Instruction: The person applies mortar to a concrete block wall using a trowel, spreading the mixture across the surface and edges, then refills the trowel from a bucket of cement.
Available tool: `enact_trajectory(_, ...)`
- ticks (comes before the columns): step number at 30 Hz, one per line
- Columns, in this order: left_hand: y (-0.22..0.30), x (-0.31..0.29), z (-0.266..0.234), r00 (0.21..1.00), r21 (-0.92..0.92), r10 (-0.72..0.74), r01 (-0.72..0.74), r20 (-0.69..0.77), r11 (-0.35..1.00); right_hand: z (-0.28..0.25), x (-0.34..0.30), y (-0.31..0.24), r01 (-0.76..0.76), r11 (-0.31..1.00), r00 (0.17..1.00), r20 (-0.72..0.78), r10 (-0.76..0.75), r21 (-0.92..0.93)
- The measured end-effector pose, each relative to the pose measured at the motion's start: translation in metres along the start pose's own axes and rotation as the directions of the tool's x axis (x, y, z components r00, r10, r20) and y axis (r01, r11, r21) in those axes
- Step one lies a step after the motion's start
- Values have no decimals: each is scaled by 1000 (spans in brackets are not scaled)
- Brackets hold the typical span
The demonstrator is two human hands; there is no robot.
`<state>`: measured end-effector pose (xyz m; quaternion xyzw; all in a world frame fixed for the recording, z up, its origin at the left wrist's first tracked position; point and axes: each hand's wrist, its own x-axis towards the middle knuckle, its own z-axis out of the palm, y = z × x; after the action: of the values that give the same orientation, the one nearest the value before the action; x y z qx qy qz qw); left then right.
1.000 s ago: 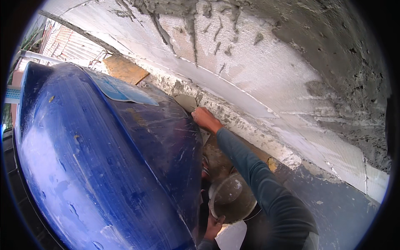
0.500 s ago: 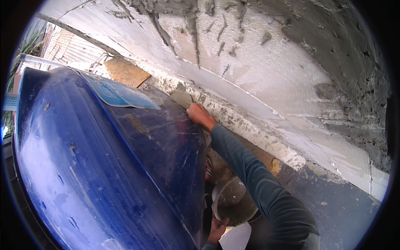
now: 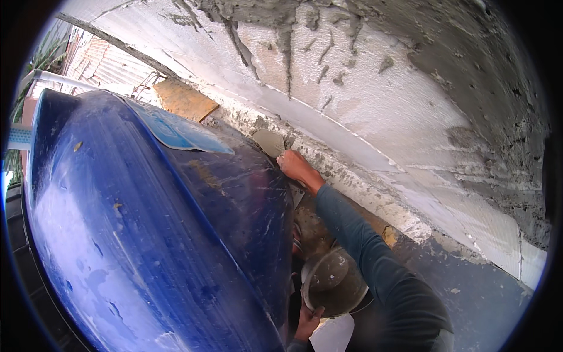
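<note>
My right hand (image 3: 299, 168) reaches forward, its fingers closed at the edge of a flat, rounded, grey-tan trowel-like tool (image 3: 269, 142). The tool lies over the rough ledge (image 3: 328, 164) at the foot of the wall; whether it touches the ledge I cannot tell. Any handle is hidden in the fist. Low in the view, my left hand (image 3: 308, 321) grips the near left rim of a round bucket (image 3: 334, 284), mortar-smeared inside and tipped so its mouth shows. My right forearm covers part of the bucket's right side.
A large blue plastic hull-like body (image 3: 152, 223) fills the left side, with a light-blue panel (image 3: 179, 129) on it. The white wall (image 3: 363, 105) bears wet grey mortar (image 3: 469, 53) above. A wooden board (image 3: 185, 101) lies at the ledge's far end. Grey floor (image 3: 457, 287) shows at right.
The whole view has shifted slightly, scenery moving a little rightward. My right hand and the tool remain over the ledge, and my left hand stays on the bucket rim.
</note>
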<state>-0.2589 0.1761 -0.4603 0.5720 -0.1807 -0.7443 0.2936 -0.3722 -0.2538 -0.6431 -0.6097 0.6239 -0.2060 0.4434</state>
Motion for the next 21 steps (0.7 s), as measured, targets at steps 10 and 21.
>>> enact_trajectory(10, 1, 0, -4, 1000, 184, 8, -6, -8, 983, -3, 0, -8, 11, 999, 999, 40, -10, -36)
enact_trajectory(21, -8, 2, 0, 998, 73, 13, -9, -58, 997, 5, 26, -30, 9, 975, 991, 135, 22, -220)
